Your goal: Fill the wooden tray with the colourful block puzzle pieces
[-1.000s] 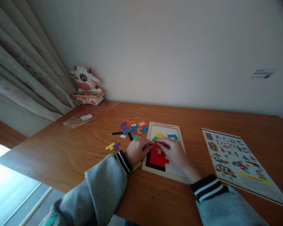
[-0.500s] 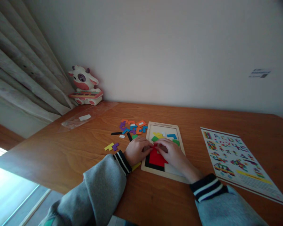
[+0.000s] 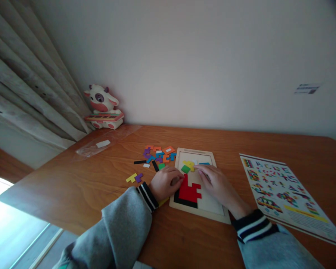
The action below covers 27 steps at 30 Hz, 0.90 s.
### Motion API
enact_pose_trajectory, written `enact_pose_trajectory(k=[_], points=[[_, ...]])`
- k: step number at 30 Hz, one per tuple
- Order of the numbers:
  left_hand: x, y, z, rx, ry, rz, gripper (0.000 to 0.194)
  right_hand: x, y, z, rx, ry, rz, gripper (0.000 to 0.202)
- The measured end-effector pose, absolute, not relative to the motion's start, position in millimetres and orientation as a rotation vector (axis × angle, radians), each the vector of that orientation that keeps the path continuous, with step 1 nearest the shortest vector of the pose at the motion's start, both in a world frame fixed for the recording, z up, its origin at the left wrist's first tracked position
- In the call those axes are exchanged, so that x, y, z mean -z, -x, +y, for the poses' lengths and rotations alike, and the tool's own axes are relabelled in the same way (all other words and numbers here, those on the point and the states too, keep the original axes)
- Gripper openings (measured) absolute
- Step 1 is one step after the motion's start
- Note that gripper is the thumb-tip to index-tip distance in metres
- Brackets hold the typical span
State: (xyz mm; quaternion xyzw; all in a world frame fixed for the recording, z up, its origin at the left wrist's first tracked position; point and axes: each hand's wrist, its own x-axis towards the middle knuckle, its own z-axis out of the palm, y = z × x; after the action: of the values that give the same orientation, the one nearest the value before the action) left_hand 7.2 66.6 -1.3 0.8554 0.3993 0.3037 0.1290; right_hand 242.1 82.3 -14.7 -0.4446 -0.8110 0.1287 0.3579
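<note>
A pale wooden puzzle board lies on the table. Red pieces are joined in its lower left part, bordered by black pieces. My left hand rests at the board's left edge, thumb and fingertips close together beside the red pieces; whether anything is between them is hidden. My right hand reaches over the board, its fingertips at the yellow pieces; its thumb is apart from the index finger. A green piece and a partly covered blue piece lie in the board's upper part.
Loose coloured pieces are piled left of the board, with a yellow piece and a purple piece nearer. A printed pattern sheet lies right. A cow toy and plastic bag are back left.
My right hand has moved from the red pieces up to the yellow ones, uncovering the right side of the red area. My left hand has stayed near the board's left edge.
</note>
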Motion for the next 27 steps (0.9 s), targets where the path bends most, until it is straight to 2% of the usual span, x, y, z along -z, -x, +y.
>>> enact_pose_trajectory(k=[7,12,15,18,20,23,27], points=[[0,0,73,-0.888,-2.603,1.232,0.011,21,-246,86,-0.174,1.26,-2.107,0.034],[-6,46,98,-0.866,-2.719,1.359,0.024,35,-263,94,-0.132,1.394,-2.079,0.046],[-12,82,104,-0.667,-2.8,1.293,0.052,37,-270,96,-0.136,1.384,-2.12,0.042],[-14,106,96,-0.531,-2.744,1.332,0.1,36,-272,97,-0.143,1.377,-2.146,0.038],[-10,114,89,-0.431,-2.712,1.343,0.116,35,-274,99,-0.154,1.368,-2.16,0.036],[-1,115,83,-0.334,-2.661,1.368,0.119,36,-281,101,-0.175,1.352,-2.173,0.036],[6,110,85,-0.407,-2.571,1.407,0.106,39,-293,104,-0.24,1.36,-2.144,0.037]])
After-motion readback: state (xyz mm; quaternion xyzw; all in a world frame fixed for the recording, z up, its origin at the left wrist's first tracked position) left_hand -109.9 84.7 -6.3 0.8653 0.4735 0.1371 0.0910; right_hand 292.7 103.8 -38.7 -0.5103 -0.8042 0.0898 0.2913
